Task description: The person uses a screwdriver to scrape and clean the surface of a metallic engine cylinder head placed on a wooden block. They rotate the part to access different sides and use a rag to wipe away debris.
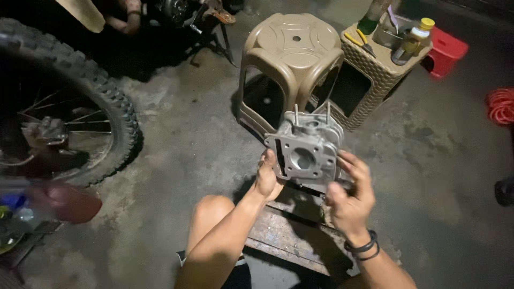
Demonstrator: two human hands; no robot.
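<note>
Largest first: I see a wheel point(64, 128), a tan stool point(292, 59), then a wicker stool point(369, 69) whose top carries bottles point(412, 40) and a tin point(388, 32). My left hand point(267, 179) and right hand point(350, 195) grip the grey cylinder point(308, 150), raised above a plank point(284, 235).

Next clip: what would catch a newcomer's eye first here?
The grey metal engine part at centre, held up between the left hand and right hand above a worn wooden board. Behind it stands a brown plastic stool, and a knobby motorcycle tyre fills the left edge.
</note>
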